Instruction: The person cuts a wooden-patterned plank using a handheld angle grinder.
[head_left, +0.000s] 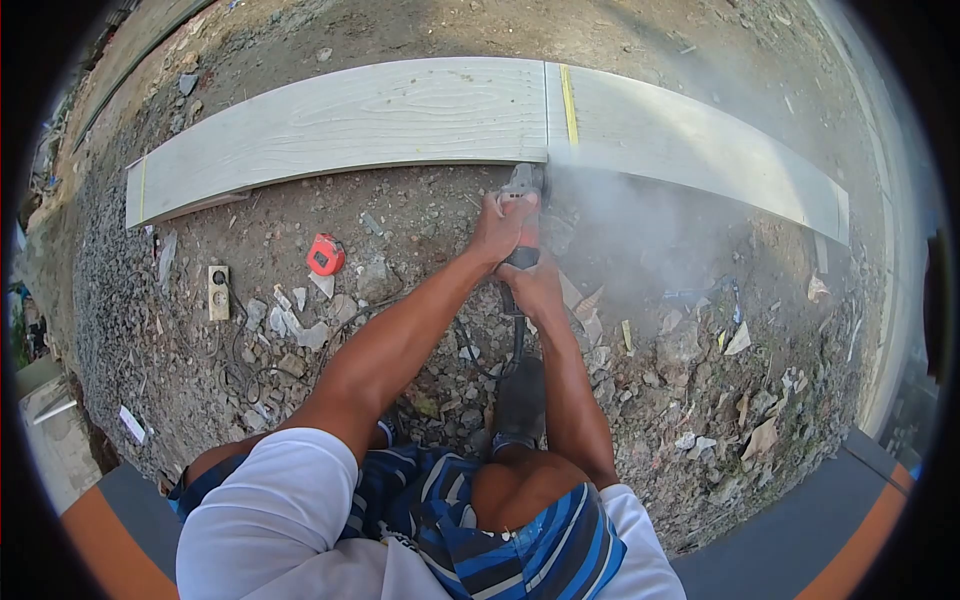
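Note:
A red and black angle grinder point(529, 236) is held between both my hands at the near edge of a long pale board point(350, 115). My left hand point(497, 232) is wrapped round its front body, close to the disc. Behind it my right hand point(535, 285) grips the rear of the tool, where the black cord leaves. The disc is at the lower end of a straight line across the board, beside a yellow strip point(569, 105). Pale dust point(630, 215) spreads to the right and partly veils the board.
A red tape measure point(325, 255) lies on the stony ground left of my arms. Farther left is a socket block point(219, 293) with a plug and a loose cable. My shoe point(521, 400) stands under my forearms. Rubble and scraps lie around.

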